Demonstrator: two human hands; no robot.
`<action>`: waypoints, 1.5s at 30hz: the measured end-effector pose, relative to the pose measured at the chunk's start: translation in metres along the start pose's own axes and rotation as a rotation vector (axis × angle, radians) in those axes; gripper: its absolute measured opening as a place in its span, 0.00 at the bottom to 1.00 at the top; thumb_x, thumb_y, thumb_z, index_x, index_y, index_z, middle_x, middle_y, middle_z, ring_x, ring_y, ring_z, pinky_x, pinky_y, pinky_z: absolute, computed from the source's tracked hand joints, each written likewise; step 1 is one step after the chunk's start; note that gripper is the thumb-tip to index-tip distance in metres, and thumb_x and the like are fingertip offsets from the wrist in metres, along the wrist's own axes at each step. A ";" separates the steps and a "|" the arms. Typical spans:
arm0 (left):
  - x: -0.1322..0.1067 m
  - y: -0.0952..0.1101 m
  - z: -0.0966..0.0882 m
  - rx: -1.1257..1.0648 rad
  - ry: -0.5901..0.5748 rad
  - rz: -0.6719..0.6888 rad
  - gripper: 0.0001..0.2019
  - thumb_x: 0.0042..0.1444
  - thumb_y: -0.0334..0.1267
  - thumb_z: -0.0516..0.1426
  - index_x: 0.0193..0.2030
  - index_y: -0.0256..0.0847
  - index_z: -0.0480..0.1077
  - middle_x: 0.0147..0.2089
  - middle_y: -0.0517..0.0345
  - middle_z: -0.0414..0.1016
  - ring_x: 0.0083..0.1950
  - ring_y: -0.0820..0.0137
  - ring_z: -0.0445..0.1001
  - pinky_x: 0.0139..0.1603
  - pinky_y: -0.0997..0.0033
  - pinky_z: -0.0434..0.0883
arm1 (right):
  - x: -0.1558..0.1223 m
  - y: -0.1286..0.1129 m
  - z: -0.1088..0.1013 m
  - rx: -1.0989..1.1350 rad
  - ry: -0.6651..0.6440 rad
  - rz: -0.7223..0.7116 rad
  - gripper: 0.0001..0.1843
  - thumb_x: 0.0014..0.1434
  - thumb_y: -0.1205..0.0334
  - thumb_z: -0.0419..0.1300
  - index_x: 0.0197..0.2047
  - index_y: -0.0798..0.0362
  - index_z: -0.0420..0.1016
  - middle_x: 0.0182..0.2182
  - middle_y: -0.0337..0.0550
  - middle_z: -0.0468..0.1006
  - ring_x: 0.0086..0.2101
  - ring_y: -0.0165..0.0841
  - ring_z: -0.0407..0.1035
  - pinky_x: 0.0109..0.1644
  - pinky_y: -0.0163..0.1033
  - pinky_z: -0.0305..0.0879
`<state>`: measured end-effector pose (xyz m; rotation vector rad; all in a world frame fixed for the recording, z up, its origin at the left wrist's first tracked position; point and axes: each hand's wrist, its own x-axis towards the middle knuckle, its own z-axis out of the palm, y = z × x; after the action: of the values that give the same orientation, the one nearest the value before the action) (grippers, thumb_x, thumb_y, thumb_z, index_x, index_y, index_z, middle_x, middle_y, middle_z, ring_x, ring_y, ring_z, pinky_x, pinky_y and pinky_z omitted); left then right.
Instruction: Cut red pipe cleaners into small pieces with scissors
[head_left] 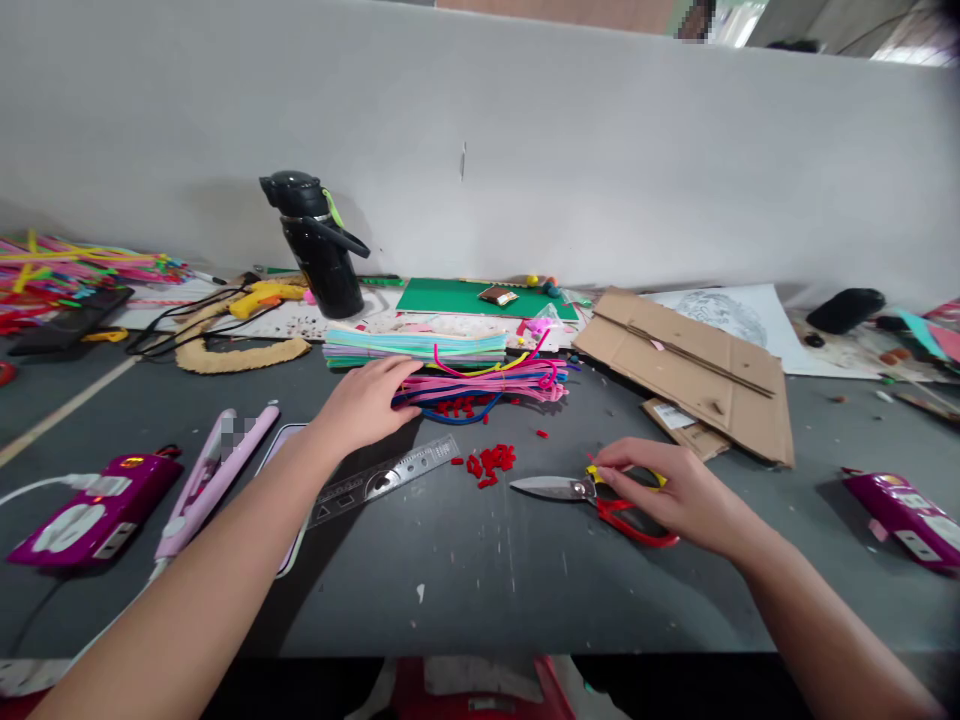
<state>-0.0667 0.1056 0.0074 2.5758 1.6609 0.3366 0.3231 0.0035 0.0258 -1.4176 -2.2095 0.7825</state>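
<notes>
My left hand is at the left end of a bundle of pink and blue pipe cleaners, its thumb and fingers closed about that end. Behind lies a stack of pale green and white pipe cleaners. A loose yellow and magenta pipe cleaner bends across the top. My right hand grips the yellow side of the handles of red-and-yellow scissors, whose blades point left, together, at the table. Small cut red pieces form a pile left of the blade tips. More red bits lie beside the pink bundle.
A clear ruler and a partly covered phone lie by my left forearm. Further left are a pink hair straightener and a purple power strip. A black bottle stands behind; cardboard lies at the right.
</notes>
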 end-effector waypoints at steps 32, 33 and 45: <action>0.047 -0.032 -0.038 -0.316 0.219 -0.185 0.16 0.54 0.52 0.57 0.34 0.40 0.76 0.26 0.59 0.69 0.28 0.68 0.63 0.28 0.71 0.55 | 0.151 -0.043 0.065 -0.175 -0.076 -0.290 0.16 0.63 0.67 0.52 0.52 0.57 0.74 0.49 0.50 0.78 0.47 0.37 0.72 0.51 0.39 0.65; 0.047 -0.035 -0.039 -0.325 0.235 -0.202 0.16 0.54 0.51 0.57 0.33 0.39 0.75 0.26 0.59 0.68 0.29 0.68 0.63 0.28 0.71 0.55 | 0.166 -0.048 0.072 -0.236 -0.090 -0.316 0.17 0.63 0.69 0.51 0.53 0.58 0.73 0.50 0.51 0.77 0.48 0.37 0.71 0.51 0.38 0.65; 0.044 -0.046 -0.033 -0.840 0.166 -0.358 0.21 0.44 0.51 0.64 0.41 0.39 0.78 0.30 0.60 0.76 0.30 0.69 0.70 0.29 0.74 0.66 | 0.213 -0.070 0.113 -0.505 -0.182 -0.287 0.12 0.57 0.69 0.55 0.44 0.59 0.74 0.48 0.59 0.75 0.48 0.45 0.70 0.49 0.43 0.64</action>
<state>-0.0969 0.1626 0.0390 1.6487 1.5197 0.9828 0.1203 0.1481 -0.0083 -1.2213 -2.8094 0.2696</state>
